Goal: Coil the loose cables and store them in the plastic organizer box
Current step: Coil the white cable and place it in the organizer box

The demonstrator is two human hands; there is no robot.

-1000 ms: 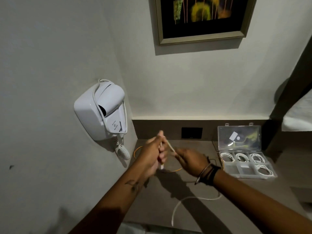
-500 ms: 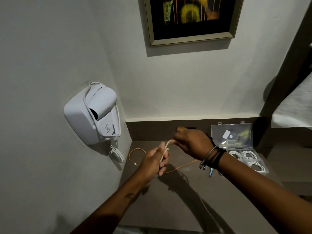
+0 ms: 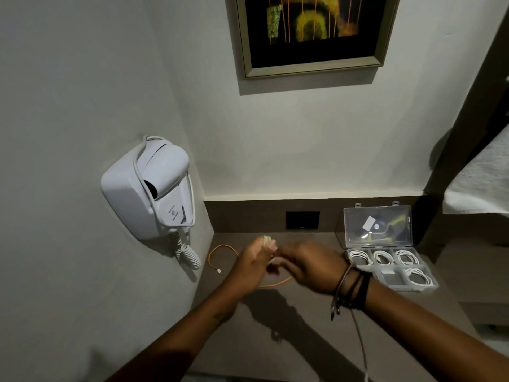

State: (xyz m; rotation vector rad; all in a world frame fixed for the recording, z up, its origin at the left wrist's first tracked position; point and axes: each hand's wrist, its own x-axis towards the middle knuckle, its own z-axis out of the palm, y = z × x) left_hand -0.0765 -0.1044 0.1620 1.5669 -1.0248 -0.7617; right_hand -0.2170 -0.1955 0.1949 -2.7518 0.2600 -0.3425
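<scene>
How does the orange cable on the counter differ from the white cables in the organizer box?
The orange cable lies loose and uncoiled on the counter by the wall-mounted hair dryer; the white cables are wound into neat coils. The orange cable sits outside the organizer box; the white cables each fill a separate compartment. Colour differs: orange against white. Both are thin cables.

Small dark print on the front of the wall-mounted hair dryer point(image 3: 154, 188), too blurred to read. White sticker on the organizer box lid point(image 3: 377, 226), right of the dryer, likewise unreadable.
</scene>
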